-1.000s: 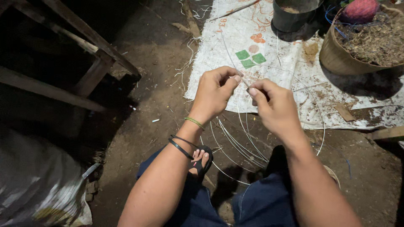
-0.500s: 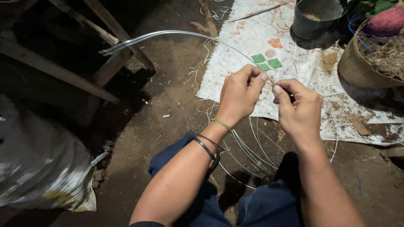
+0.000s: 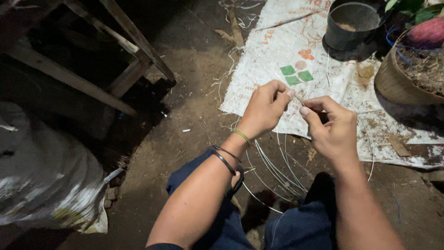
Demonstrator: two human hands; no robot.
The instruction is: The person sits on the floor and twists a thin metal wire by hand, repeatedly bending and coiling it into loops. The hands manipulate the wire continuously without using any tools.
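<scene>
While sitting over a dirt floor [image 3: 194, 69], pinching one thin pale strip [image 3: 298, 98] between left hand [image 3: 264, 111] and right hand [image 3: 334, 129], both closed on it, left slightly higher, strip slanting between fingertips, loops trailing down toward knees.

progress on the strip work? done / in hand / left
Done: nothing finished visible. In hand: left hand and right hand pinch one thin pale strip between fingertips, over the woven sack mat. Left: a bundle of loose strips curving by the knees, apparently unworked.
</scene>
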